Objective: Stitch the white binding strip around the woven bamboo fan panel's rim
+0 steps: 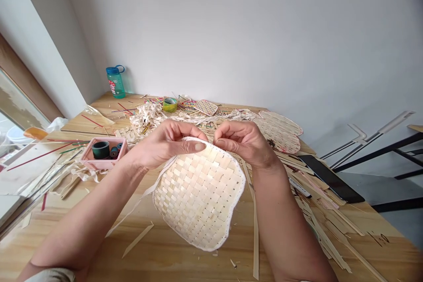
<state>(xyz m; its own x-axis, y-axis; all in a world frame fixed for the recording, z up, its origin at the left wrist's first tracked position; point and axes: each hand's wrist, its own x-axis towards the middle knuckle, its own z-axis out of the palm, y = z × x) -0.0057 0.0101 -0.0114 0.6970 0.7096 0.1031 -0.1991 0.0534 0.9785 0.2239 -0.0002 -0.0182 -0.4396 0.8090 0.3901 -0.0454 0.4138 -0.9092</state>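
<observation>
A rounded woven bamboo panel [201,194] hangs tilted in front of me above the table, its rim bound with a white stitched strip. My left hand [175,141] pinches its top edge, thumb on the near face and fingers behind. From the rim's left side a loose white fabric strip [145,194] trails down to the table. Close by, my right hand [241,141] has thumb and forefinger pressed together at the top edge. Whatever that pinch holds is too small to make out.
Bamboo strips and white ribbon scraps [148,114] litter the wooden table [105,260]. A pink box [99,163] with thread spools stands left, a water bottle [115,81] and tape roll [169,105] behind. More woven panels [279,130] and a black phone-like slab [330,178] lie right.
</observation>
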